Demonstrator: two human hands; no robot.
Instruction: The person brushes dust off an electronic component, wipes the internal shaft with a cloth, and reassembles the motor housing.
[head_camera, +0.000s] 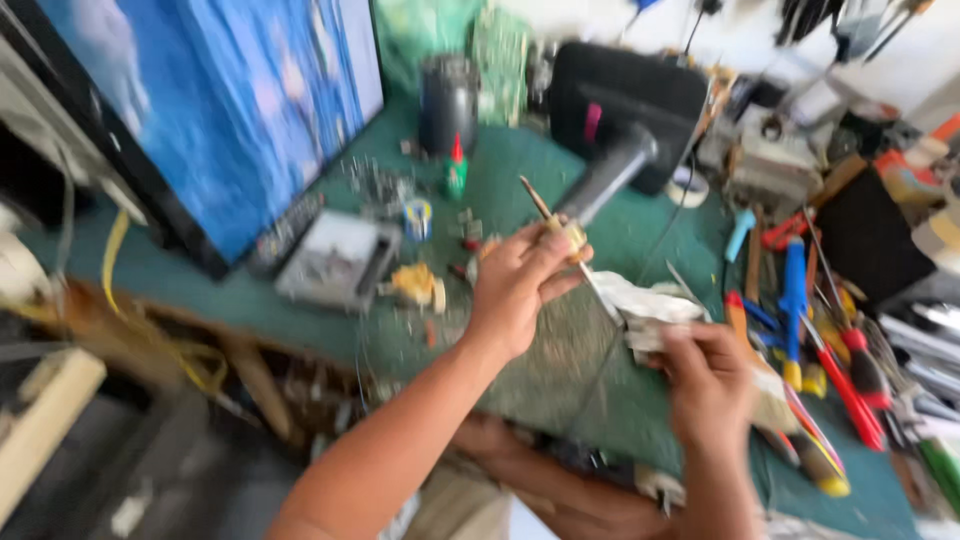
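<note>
My left hand (520, 285) is raised over the green bench top (560, 370) and grips a thin stick-like tool (545, 208) with a pale wooden handle; its metal end slants down to the right. My right hand (705, 385) pinches a crumpled white cloth or tissue (640, 303) at the tool's lower end. The picture is blurred by motion, so the tool's tip is hard to make out.
A flat screen (230, 100) with a blue picture leans at the left. A dark monitor stand (620, 120) is behind my hands. Screwdrivers and pliers (810, 340) lie at the right. A small meter (335, 262), a glue bottle (456, 165) and loose parts sit left of centre.
</note>
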